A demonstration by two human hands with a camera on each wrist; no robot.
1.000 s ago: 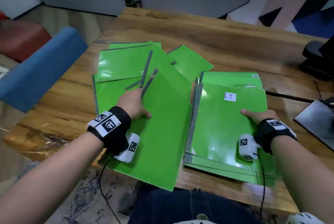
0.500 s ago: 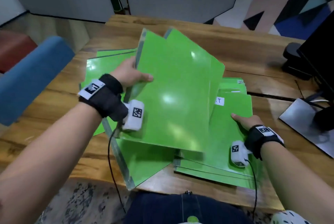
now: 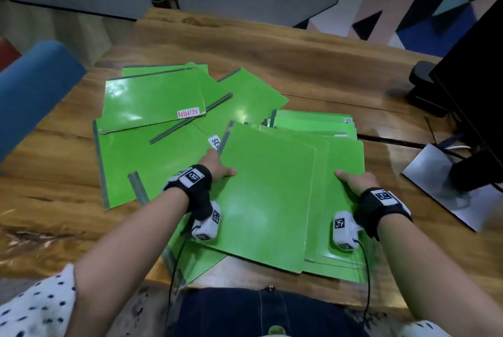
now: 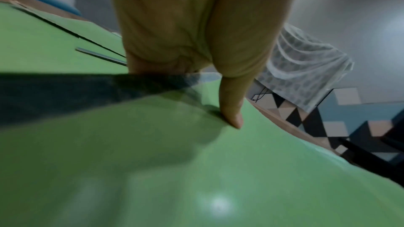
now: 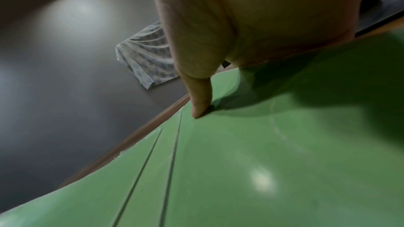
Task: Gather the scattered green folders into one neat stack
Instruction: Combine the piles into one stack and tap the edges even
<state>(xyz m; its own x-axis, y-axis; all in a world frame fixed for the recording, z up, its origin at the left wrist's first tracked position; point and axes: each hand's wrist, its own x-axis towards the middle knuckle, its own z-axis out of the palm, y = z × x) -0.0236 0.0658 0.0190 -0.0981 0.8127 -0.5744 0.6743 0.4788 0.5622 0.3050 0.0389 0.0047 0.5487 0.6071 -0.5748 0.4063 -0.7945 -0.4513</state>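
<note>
On the near right part of the wooden table (image 3: pixel 313 70) sits the stack (image 3: pixel 337 228) of green folders, its edges uneven, layers stepping out to the right and far side. Top folder (image 3: pixel 266 200) lies skewed across it, near corner overhanging the layers below. Left hand (image 3: pixel 217 165) pinches the top folder's left edge: thumb (image 4: pixel 231 106) flat on the cover, fingers tucked under, out of sight. Right hand (image 3: pixel 353 180) grips the stack's right side likewise, thumb (image 5: pixel 200 99) pressed on top, fingers hidden beneath.

Left of the stack, more folders lie scattered and overlapping; one carries an ADMIN label (image 3: pixel 188 113). Blue chair (image 3: pixel 32 91) stands at far left. Monitor stand (image 3: pixel 446 187) rests on the table at right.
</note>
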